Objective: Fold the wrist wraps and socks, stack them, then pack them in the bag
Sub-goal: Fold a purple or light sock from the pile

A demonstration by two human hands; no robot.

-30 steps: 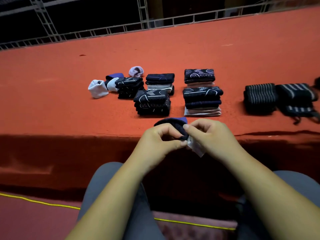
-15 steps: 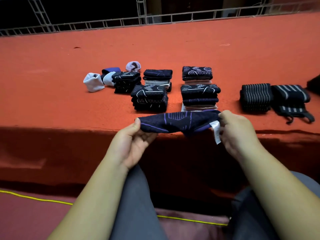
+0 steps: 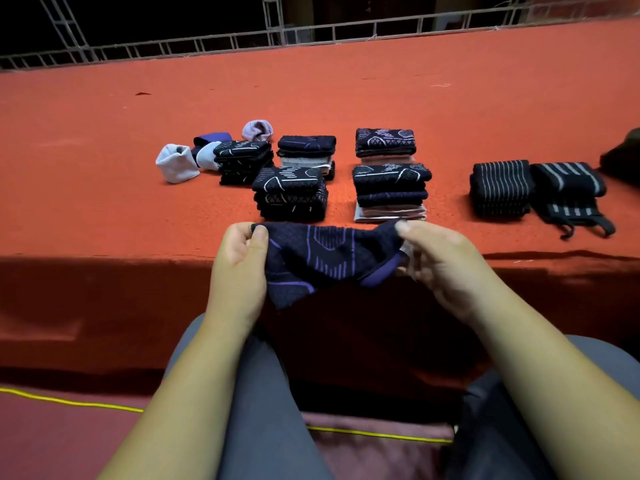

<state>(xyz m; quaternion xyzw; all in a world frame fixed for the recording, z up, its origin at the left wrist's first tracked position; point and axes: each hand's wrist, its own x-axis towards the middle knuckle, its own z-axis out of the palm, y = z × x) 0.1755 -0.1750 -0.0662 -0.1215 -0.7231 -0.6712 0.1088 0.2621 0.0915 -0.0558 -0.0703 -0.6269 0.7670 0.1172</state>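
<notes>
A dark navy sock with purple lines [image 3: 325, 258] hangs stretched between my hands at the near edge of the red table [image 3: 104, 209]. My left hand [image 3: 239, 261] pinches its left end, and my right hand [image 3: 440, 258] grips the purple-cuffed right end. Behind it stand several stacks of folded dark socks [image 3: 291, 194], [image 3: 389, 194], [image 3: 306, 152], [image 3: 385, 143], [image 3: 242, 161]. Two folded black striped wrist wraps [image 3: 500, 187], [image 3: 568, 194] lie to the right. Loose pale and purple socks [image 3: 176, 162] sit at the left.
A dark object [image 3: 621, 161], cut off by the frame, lies at the table's right edge. A metal truss [image 3: 277, 32] runs along the far side. My grey-clad knees [image 3: 263, 393] are below the table, and a yellow cord [image 3: 69, 401] crosses the floor.
Both hands first held the sock bunched together, then pulled apart and stretched it flat. Now the sock hangs lower and looser, with the hands slightly closer together.
</notes>
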